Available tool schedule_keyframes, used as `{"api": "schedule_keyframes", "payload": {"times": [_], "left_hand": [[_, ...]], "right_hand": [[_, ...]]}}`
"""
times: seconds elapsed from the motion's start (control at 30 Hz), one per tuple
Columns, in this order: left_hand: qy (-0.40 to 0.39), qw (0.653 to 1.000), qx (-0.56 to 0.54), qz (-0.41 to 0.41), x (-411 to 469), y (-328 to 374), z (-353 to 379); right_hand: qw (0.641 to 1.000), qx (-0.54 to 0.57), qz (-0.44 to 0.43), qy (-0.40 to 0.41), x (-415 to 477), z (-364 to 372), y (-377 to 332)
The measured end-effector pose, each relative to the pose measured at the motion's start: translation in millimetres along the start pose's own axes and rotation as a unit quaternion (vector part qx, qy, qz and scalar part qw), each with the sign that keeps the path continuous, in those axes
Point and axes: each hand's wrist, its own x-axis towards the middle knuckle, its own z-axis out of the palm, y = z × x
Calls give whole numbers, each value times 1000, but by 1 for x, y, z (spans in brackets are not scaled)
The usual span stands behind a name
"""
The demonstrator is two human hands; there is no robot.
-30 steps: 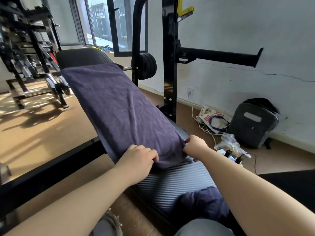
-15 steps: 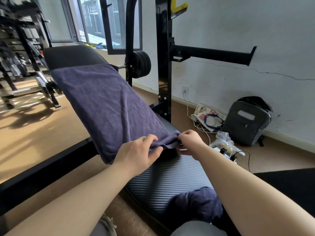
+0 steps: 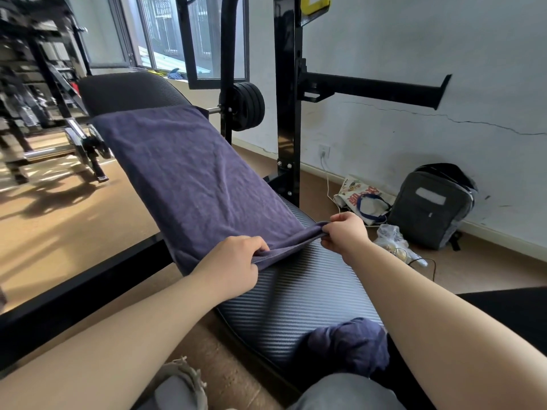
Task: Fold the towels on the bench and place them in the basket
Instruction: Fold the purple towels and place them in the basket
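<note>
A dark purple towel lies spread along the inclined black bench. My left hand pinches the towel's near left corner. My right hand pinches the near right corner. Both corners are lifted a little off the ribbed pad, and the near edge hangs taut between them. A second purple towel sits crumpled on the bench's near end, close to my knees. No basket is in view.
A black rack upright with a side bar and weight plates stands right of the bench. A grey backpack, a printed bag, a plastic bag and cables lie on the floor by the wall. Gym equipment stands far left.
Both hands have gone from pressing on the towel's near edge to pinching its corners and lifting them. The near edge has come up off the pad.
</note>
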Motion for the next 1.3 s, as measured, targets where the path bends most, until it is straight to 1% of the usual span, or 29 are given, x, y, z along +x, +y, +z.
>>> {"api": "schedule_keyframes", "payload": {"times": [0.1,0.23,0.3,0.37,0.47,0.63,0.7,0.8,0.87,1.07,1.13,1.2,1.23,1.3], "left_hand": [[-23,1000,-2,-17,-7,-5,-6],[-46,998,12,-34,-19,-11,-13],[-71,997,4,-30,-25,-11,-17],[-87,996,-13,-22,-31,-8,-18],[-88,996,-16,22,-41,1,-7],[-109,986,48,119,-47,19,28],[-110,978,80,159,-46,24,40],[-139,963,102,208,-45,34,53],[-154,948,139,242,-46,41,61],[-94,931,199,290,-49,46,88],[-68,931,211,290,-47,45,95],[-42,944,182,270,-46,48,97],[-34,956,157,247,-46,50,95],[-48,977,104,179,-46,51,89]], "right_hand": [[999,-33,4,27,2,-10,3],[987,-141,1,76,1,-35,9],[973,-214,-12,83,-3,-47,12],[967,-241,-12,77,-8,-54,13],[973,-221,-9,69,-7,-51,14],[984,-173,-13,41,-9,-48,14],[985,-169,-14,33,-12,-50,12],[985,-168,-24,27,-18,-51,9],[986,-161,-24,22,-21,-50,8],[984,-175,-35,18,-25,-44,11],[984,-174,-29,15,-21,-43,13],[983,-181,-24,17,-16,-43,14],[982,-185,-23,17,-14,-44,15],[984,-176,-17,20,-10,-44,15]]}}
